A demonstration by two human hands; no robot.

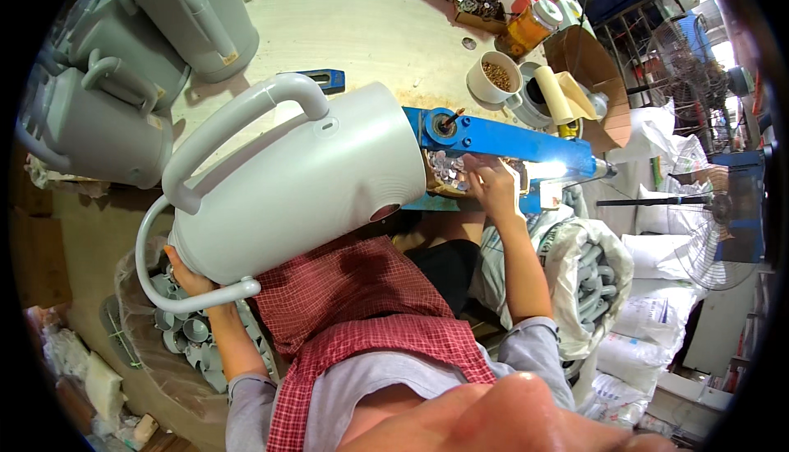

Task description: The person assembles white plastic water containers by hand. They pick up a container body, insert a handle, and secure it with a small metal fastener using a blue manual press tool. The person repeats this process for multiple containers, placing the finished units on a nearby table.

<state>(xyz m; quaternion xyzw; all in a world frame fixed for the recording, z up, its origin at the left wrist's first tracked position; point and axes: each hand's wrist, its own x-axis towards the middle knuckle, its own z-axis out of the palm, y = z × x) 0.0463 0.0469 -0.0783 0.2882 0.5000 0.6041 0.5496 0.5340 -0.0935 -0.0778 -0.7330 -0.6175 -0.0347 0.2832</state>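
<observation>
Left of the jug point(304, 181) that lies on its side across my lap, three more grey jugs point(123, 66) stand on the bench point(353, 16), well behind its handle. Below the jug's base, a bag of grey caps point(185, 333) sits by my left knee. My left hand point(185, 275) is at the jug's base, fingers curled up against its underside and pressed to it beside a thin grey loop point(156, 288) that arcs round the base; I cannot tell whether I grip the loop itself. The jug's mouth points right and butts against a blue press point(501, 140). Just right of the jug's mouth, my right hand point(489, 181) reaches into a tray of small silver discs point(448, 168) under the press arm, fingertips drawn together on the discs, though what they pinch is too small to tell. Beyond the press, farther right of the jug, a cup point(493, 78) of brown bits and an orange jar point(530, 25) stand on the bench.
</observation>
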